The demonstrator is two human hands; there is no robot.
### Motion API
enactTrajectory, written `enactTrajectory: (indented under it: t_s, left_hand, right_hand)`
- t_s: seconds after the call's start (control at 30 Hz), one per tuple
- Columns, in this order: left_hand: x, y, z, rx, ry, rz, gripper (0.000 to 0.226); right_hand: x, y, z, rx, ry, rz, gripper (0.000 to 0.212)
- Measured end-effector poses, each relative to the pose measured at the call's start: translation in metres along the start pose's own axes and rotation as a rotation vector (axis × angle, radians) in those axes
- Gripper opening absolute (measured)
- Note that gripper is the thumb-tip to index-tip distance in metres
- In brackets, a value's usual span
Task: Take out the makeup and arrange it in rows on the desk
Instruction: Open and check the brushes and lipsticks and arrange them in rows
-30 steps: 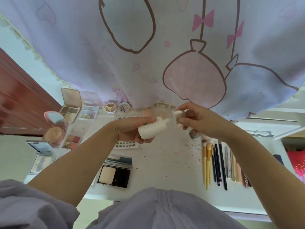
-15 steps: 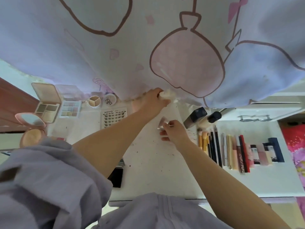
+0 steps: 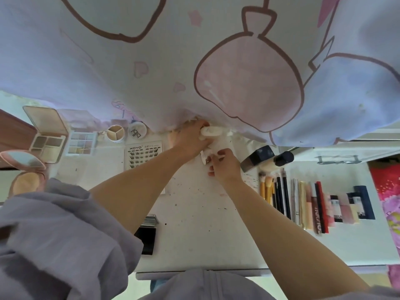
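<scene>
My left hand (image 3: 190, 138) grips a cream-white bottle (image 3: 213, 131) at the far middle of the white desk (image 3: 194, 224), right under the hanging curtain. My right hand (image 3: 225, 165) is just in front of it and pinches a small clear cap (image 3: 205, 158). To the right lie two dark-capped foundation bottles (image 3: 265, 158), then a row of brushes and pencils (image 3: 275, 191) and a row of lipsticks and tubes (image 3: 333, 204). On the left stand open eyeshadow palettes (image 3: 48, 141), a lash tray (image 3: 142, 155) and two small round pots (image 3: 126, 132).
A lilac curtain (image 3: 194, 61) with pink cartoon prints hangs over the back of the desk. A pink mirror compact (image 3: 23, 169) sits at the far left. A black powder compact (image 3: 147, 237) lies near the front edge. A white drawer unit (image 3: 337, 156) stands to the right.
Both hands have gone forward from mid-air to the back of the desk. The cap has come off the cream bottle; my left hand carried the bottle under the curtain, my right lowered the cap.
</scene>
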State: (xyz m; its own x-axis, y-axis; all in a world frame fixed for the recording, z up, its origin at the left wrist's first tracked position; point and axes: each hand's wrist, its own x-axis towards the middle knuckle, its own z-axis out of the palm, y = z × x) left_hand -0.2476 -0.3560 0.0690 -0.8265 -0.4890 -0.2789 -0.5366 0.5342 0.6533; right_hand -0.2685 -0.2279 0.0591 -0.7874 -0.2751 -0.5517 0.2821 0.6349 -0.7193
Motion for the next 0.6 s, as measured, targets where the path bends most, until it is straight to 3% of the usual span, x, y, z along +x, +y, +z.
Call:
enactTrajectory:
  t_s: [0.13, 0.3, 0.37, 0.47, 0.53, 0.6]
  left_hand:
    - [-0.008, -0.007, -0.012, -0.100, 0.045, -0.035, 0.048]
    - [-0.055, 0.004, -0.016, -0.184, 0.254, 0.050, 0.012]
    - [-0.073, 0.017, -0.001, -0.236, 0.195, 0.110, 0.013]
    - [-0.081, 0.034, 0.036, -0.213, -0.019, 0.181, 0.028]
    - [-0.080, 0.049, 0.057, -0.188, -0.132, 0.179, 0.043]
    - [-0.076, 0.063, 0.070, -0.189, -0.151, 0.174, 0.043]
  right_hand:
    - [-0.019, -0.003, -0.016, -0.001, -0.076, 0.000, 0.024]
    - [-0.060, -0.016, -0.070, -0.182, -0.140, -0.225, 0.012]
    - [-0.073, -0.026, -0.100, -0.331, -0.034, -0.379, 0.014]
    - [-0.076, -0.042, -0.133, -0.529, 0.172, -0.562, 0.019]
    - [-0.067, -0.047, -0.139, -0.743, 0.146, -0.552, 0.028]
    - [-0.058, -0.044, -0.132, -0.937, 0.009, -0.458, 0.036]
